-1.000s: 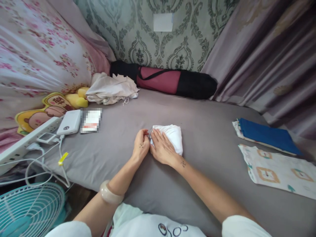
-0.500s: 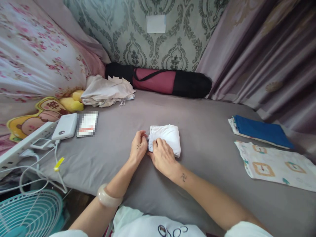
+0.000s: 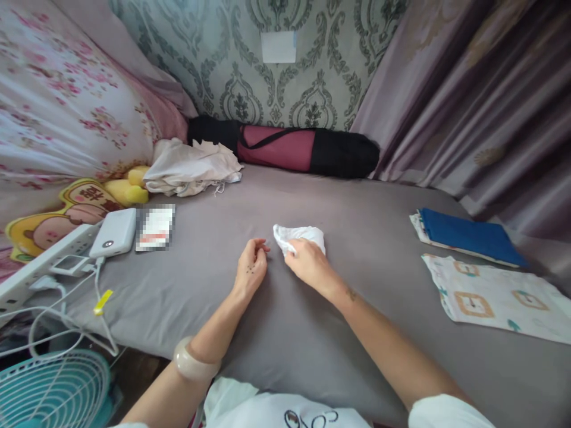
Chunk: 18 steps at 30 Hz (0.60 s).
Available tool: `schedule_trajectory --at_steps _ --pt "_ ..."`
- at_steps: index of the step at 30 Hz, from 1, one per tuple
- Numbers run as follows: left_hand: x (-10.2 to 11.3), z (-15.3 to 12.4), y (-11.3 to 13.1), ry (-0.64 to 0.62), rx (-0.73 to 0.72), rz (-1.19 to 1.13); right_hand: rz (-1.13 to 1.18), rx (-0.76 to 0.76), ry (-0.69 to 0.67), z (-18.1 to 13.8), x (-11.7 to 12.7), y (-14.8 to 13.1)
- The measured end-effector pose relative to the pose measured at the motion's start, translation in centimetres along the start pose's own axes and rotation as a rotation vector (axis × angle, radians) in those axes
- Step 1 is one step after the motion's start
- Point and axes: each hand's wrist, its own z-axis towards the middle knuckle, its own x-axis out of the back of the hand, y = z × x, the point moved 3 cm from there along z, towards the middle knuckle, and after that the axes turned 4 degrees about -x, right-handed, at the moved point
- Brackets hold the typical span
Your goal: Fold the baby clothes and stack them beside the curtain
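Note:
A folded white cloth (image 3: 307, 233) lies on the grey bed sheet in front of me. My right hand (image 3: 308, 261) is closed on its near left edge, which is raised off the sheet and turned toward the right. The hand hides the lower part of the cloth. Just left of it, my left hand (image 3: 253, 263) rests on the sheet, fingers loosely curled and a little apart, with nothing in them. A gap separates it from the cloth.
Right side: a folded blue cloth (image 3: 470, 236) and a patterned cloth (image 3: 495, 297). Left side: a white power bank (image 3: 113, 233), a power strip (image 3: 18, 279) with cables, and a fan (image 3: 53, 386). Behind are a crumpled pale cloth (image 3: 191, 166) and a long black-and-red bag (image 3: 276, 145).
My right hand has gripped the cloth's left edge and lifted it to the right. My left hand has come away from the cloth. The view has shifted slightly.

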Motion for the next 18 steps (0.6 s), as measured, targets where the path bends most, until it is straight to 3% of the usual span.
schedule_trajectory --at_steps 5,8,14,18 --pt "-0.7 -0.2 0.0 -0.05 -0.032 -0.043 0.615 -0.149 0.313 0.4 4.0 3.1" --pt "-0.8 -0.4 0.2 -0.076 -0.069 -0.036 0.895 -0.226 0.404 -0.1 4.2 4.5" --pt "-0.9 -0.6 0.5 -0.126 -0.079 0.0 1.242 -0.689 0.22 -2.0 0.0 7.8" --pt "-1.1 -0.9 1.4 -0.17 -0.094 0.047 1.148 -0.752 0.128 -3.6 -0.8 10.0"
